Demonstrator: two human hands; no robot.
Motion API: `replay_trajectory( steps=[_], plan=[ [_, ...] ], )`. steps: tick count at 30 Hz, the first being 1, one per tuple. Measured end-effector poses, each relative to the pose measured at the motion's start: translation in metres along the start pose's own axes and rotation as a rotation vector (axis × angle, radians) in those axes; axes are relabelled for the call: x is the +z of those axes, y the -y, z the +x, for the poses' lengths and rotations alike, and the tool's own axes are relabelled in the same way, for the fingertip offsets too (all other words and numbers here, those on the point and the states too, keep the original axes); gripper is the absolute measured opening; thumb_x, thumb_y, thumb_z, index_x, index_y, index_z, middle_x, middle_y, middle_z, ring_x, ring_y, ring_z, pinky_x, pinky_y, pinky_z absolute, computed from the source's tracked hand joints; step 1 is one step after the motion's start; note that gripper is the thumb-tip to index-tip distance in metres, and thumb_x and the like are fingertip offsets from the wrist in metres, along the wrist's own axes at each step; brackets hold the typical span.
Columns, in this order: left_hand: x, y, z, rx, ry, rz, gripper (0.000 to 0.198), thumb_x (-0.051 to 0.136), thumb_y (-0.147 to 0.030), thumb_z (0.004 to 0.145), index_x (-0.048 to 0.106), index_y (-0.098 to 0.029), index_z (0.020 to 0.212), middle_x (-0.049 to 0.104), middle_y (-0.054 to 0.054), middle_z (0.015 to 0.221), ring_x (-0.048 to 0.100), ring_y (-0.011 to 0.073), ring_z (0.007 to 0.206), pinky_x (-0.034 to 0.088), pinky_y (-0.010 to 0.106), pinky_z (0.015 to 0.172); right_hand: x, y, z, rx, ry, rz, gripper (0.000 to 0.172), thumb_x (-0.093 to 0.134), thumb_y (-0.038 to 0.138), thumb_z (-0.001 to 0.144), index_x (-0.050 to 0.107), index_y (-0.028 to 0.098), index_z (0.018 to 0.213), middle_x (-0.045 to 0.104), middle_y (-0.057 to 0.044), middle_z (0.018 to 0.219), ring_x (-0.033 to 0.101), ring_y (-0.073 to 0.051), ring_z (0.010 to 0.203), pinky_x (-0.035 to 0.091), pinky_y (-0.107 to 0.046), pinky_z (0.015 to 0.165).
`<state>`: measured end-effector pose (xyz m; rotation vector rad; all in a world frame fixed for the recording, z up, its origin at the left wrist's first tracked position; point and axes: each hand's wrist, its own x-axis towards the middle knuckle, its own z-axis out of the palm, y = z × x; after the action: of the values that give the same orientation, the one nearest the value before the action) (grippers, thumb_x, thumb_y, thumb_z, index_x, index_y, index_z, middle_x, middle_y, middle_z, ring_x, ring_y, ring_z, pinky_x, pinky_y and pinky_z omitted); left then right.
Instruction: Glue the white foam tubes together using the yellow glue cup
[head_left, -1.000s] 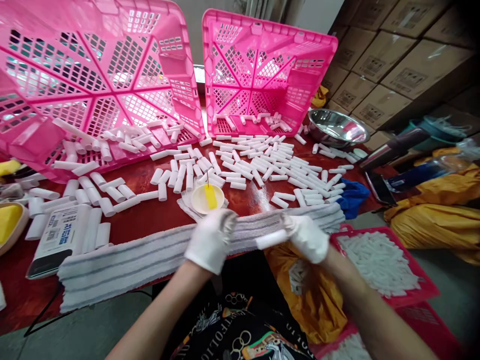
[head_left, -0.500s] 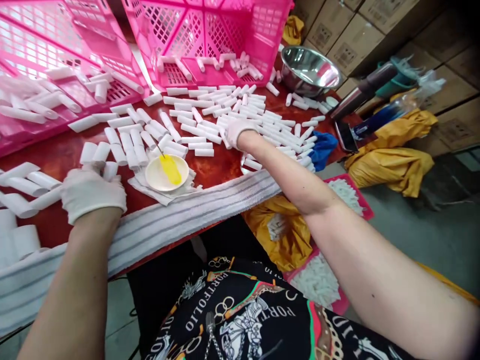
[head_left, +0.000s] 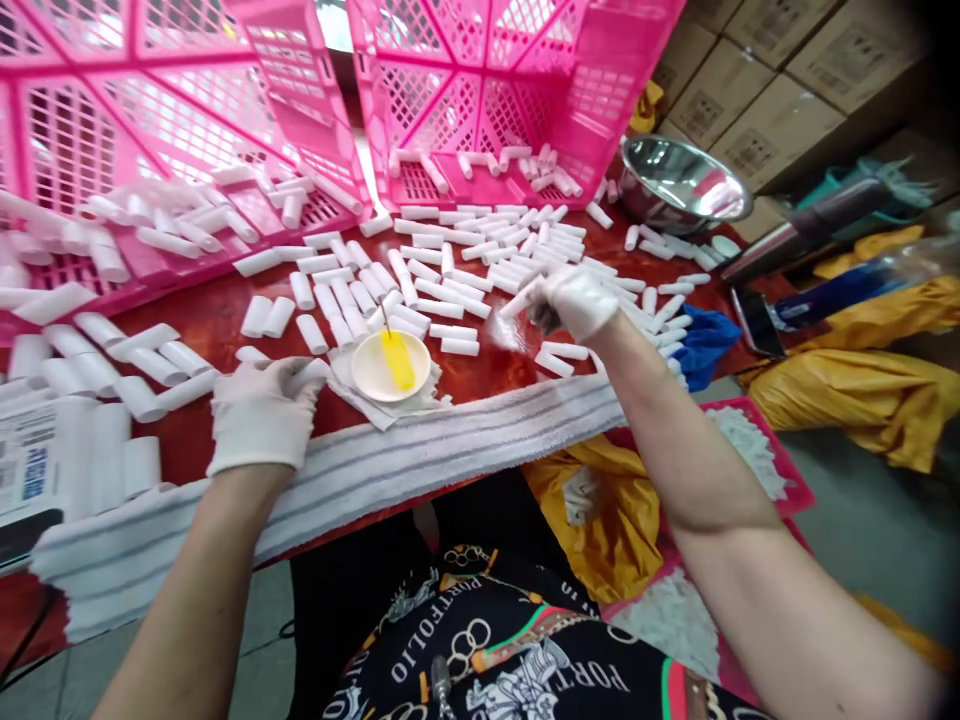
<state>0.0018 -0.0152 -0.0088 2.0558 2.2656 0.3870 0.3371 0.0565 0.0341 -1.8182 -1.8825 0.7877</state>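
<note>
My left hand [head_left: 262,412], in a white glove, is at the table's front edge, left of the dish, with a short white tube [head_left: 307,376] between thumb and fingers. To the right, my gloved right hand [head_left: 576,302] pinches a slim white tube [head_left: 520,298] above the red table. Close to my left hand lies a white dish [head_left: 367,372] on folded paper, with a yellow strip [head_left: 397,362] and a thin dark stick in it. Many slim white tubes [head_left: 448,292] spread behind the dish and around my right hand. Wider white tubes [head_left: 154,366] lie left of my left hand.
Two pink crates [head_left: 517,190] lie on their sides at the back, with tubes inside. A steel bowl [head_left: 679,195] stands at the back right, near a blue cloth [head_left: 705,345]. A striped towel [head_left: 450,430] covers the front edge. Yellow sacks [head_left: 862,390] and cartons are on the right.
The camera view has turned left, so things appear further right. My right hand has come away from the tube pile with one tube. My left hand still holds its tube, now nearer the dish.
</note>
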Motion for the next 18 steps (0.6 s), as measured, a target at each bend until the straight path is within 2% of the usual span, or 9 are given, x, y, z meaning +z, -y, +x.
replay_trajectory(
  steps=[3,5,6,9,12,14,18],
  plan=[
    [0.003,-0.002,-0.008,-0.048,-0.112,-0.24,0.048,0.044,-0.054,0.08,0.063,-0.017,0.106,0.061,0.01,0.096,0.053,0.0231,0.087,0.041,0.038,0.086,0.03,0.009,-0.022,-0.041,0.231,0.435,0.035,0.049,0.038,0.084,0.057,0.015,0.108,0.063,0.0,0.065,0.057,-0.01,0.05,0.047,-0.021,0.045],
    [0.008,-0.007,-0.012,-0.073,-0.099,-0.473,0.045,0.046,-0.051,0.081,0.059,-0.019,0.11,0.063,0.007,0.1,0.056,0.0195,0.089,0.042,0.032,0.087,0.058,0.021,-0.026,-0.07,0.323,0.66,0.043,0.053,0.045,0.08,0.058,0.016,0.111,0.061,0.001,0.063,0.054,-0.009,0.048,0.045,-0.021,0.043],
    [0.012,-0.011,-0.014,-0.084,-0.072,-0.575,0.045,0.047,-0.05,0.081,0.057,-0.02,0.111,0.063,0.005,0.102,0.057,0.018,0.09,0.043,0.029,0.086,0.071,0.027,-0.025,-0.083,0.319,0.686,0.045,0.052,0.047,0.081,0.059,0.015,0.111,0.061,0.0,0.063,0.054,-0.009,0.048,0.045,-0.021,0.043],
    [0.025,-0.017,-0.014,-0.123,-0.015,-0.745,0.043,0.048,-0.048,0.081,0.054,-0.02,0.113,0.064,0.005,0.105,0.059,0.017,0.093,0.044,0.027,0.086,0.102,0.041,-0.013,-0.17,0.183,0.567,0.039,0.052,0.042,0.082,0.062,0.015,0.108,0.065,-0.002,0.073,0.059,-0.011,0.06,0.05,-0.023,0.055],
    [0.033,-0.017,-0.012,-0.139,0.034,-0.781,0.044,0.047,-0.046,0.082,0.052,-0.019,0.116,0.063,0.008,0.109,0.06,0.0187,0.099,0.044,0.028,0.088,0.116,0.04,-0.005,-0.378,0.017,0.337,0.027,0.055,0.032,0.081,0.067,0.017,0.1,0.066,-0.004,0.087,0.062,-0.015,0.079,0.051,-0.028,0.075],
    [0.033,-0.016,-0.01,-0.138,0.062,-0.748,0.043,0.046,-0.045,0.082,0.051,-0.018,0.116,0.063,0.009,0.11,0.059,0.0199,0.101,0.044,0.029,0.088,0.12,0.033,-0.005,-0.464,-0.013,0.247,0.025,0.055,0.03,0.081,0.068,0.017,0.097,0.066,-0.005,0.088,0.062,-0.017,0.082,0.05,-0.031,0.08],
    [0.028,-0.017,-0.009,-0.156,0.073,-0.606,0.041,0.045,-0.044,0.083,0.052,-0.019,0.116,0.064,0.01,0.109,0.06,0.0233,0.098,0.045,0.033,0.086,0.127,0.022,-0.009,-0.458,-0.018,0.281,0.032,0.053,0.033,0.082,0.063,0.019,0.109,0.066,-0.004,0.102,0.062,-0.018,0.092,0.049,-0.032,0.086]
  ],
)
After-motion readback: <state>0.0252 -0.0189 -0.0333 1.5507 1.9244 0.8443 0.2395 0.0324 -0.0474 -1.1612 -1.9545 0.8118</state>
